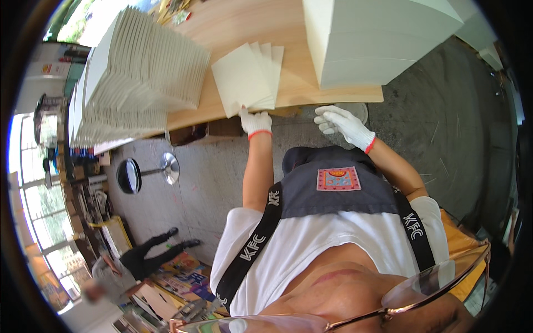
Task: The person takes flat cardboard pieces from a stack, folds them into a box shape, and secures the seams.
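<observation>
My left hand (pixel 255 121), in a white knit glove with a red cuff, pinches the near edge of a small fanned pile of cream paper sheets (pixel 247 77) lying on a light wooden table (pixel 244 25). My right hand (pixel 343 125), gloved the same way, hovers off the table's front edge with its fingers spread and nothing in it. A tall fanned stack of folded cream sheets (pixel 139 77) stands to the left of the small pile. A big square block of white sheets (pixel 377 39) rises to the right.
Below the table lies a grey concrete floor (pixel 444 111) with a black round stool (pixel 129 176) at the left. A person in dark clothes (pixel 150 255) sits low at the bottom left among colourful printed sheets (pixel 183 275). Shelves and windows line the left.
</observation>
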Motion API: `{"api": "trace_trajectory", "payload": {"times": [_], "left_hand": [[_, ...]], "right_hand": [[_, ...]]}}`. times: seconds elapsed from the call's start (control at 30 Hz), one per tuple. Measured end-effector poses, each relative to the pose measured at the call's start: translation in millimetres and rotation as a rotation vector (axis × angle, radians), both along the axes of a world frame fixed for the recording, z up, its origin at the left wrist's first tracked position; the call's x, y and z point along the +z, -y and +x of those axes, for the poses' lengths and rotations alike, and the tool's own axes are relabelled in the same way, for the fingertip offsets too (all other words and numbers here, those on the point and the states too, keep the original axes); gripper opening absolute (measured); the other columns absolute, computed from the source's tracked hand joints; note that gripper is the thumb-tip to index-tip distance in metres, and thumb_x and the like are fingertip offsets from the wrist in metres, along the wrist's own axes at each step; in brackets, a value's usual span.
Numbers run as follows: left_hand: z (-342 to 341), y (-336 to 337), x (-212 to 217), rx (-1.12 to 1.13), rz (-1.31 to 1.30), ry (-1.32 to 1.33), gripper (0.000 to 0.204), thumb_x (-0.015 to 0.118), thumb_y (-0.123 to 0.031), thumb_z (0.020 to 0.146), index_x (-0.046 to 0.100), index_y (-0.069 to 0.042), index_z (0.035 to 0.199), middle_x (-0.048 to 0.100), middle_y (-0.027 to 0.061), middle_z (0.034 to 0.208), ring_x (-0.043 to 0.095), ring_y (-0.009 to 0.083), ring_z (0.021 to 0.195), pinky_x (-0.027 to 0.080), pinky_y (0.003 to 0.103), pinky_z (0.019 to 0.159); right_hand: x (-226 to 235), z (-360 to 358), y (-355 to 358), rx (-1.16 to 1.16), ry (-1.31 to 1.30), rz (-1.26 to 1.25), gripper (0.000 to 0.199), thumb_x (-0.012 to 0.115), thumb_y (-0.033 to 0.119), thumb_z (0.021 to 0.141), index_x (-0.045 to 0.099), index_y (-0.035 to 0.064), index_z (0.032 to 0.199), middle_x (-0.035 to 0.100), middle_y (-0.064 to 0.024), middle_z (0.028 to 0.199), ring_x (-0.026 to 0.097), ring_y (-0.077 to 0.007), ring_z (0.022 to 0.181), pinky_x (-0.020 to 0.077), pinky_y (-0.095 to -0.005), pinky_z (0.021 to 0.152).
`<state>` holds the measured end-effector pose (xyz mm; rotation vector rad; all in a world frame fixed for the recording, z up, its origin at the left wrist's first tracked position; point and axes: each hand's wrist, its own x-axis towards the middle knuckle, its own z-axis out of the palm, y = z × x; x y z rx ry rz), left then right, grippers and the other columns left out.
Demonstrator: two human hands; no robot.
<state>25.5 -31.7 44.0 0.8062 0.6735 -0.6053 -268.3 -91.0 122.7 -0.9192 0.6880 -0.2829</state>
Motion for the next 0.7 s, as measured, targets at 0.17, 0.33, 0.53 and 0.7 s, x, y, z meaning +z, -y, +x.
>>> {"api": "trace_trajectory", "payload": {"times": [0.17, 0.33, 0.53, 0.7], "left_hand": [[-60, 10, 162, -0.186, -0.226, 1.004, 0.045, 0.053, -0.014, 0.091, 0.044, -0.011, 0.135, 0.051, 0.0112, 0.131, 0.052, 0.0265, 0.118, 0.033, 0.044, 0.109], [-80, 92, 332, -0.455, -0.325, 2.162, 0.043, 0.055, -0.005, 0.09, 0.05, -0.001, 0.132, 0.051, 0.0167, 0.136, 0.051, 0.0276, 0.124, 0.035, 0.04, 0.11], [-153, 239, 424, -1.008, 0.183, 2.814, 0.034, 0.056, -0.024, 0.089, 0.062, -0.016, 0.122, 0.065, 0.0089, 0.115, 0.06, 0.0305, 0.105, 0.047, 0.036, 0.091], [-169, 267, 414, -1.615, 0.312, 2.602, 0.025, 0.061, -0.027, 0.087, 0.067, -0.01, 0.104, 0.069, 0.0084, 0.091, 0.063, 0.02, 0.085, 0.047, 0.032, 0.08]], "right_hand": [[67, -55, 29, -0.097, -0.022, -0.265, 0.036, 0.048, 0.025, 0.1, 0.057, 0.0038, 0.127, 0.067, -0.0071, 0.106, 0.062, -0.0094, 0.084, 0.0509, -0.0245, 0.077], [184, -115, 91, -0.457, -0.018, -0.85, 0.033, 0.047, 0.03, 0.1, 0.063, 0.0038, 0.113, 0.065, -0.0021, 0.083, 0.058, -0.0064, 0.073, 0.0475, -0.0212, 0.066], [263, -149, 155, -1.001, -0.552, -1.551, 0.037, 0.043, 0.036, 0.101, 0.064, 0.0073, 0.109, 0.064, -0.0059, 0.084, 0.063, -0.0194, 0.08, 0.0489, -0.0315, 0.072], [284, -120, 174, -0.508, -1.003, -1.473, 0.059, 0.045, 0.066, 0.085, 0.062, 0.0101, 0.082, 0.059, -0.0129, 0.071, 0.062, -0.0297, 0.075, 0.0451, -0.0409, 0.064]]}}
